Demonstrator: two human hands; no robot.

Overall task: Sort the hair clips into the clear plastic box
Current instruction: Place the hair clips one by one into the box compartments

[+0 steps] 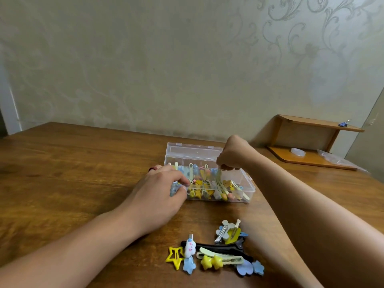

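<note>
A clear plastic box stands open on the wooden table, its lid tilted up at the back, and it holds several yellow, blue and pale green hair clips. My left hand grips the box's front left corner. My right hand hovers over the box's middle with its fingers curled down, pinching a pale green clip that reaches into the box. Nearer to me lies a loose pile of clips: a yellow star clip, a long black clip, a green clip with yellow stars and blue star clips.
A small wooden shelf stands at the table's back right, with a blue binder clip on top, a clear tape roll on its base and a crumpled plastic bag beside it. A patterned wall rises behind the table.
</note>
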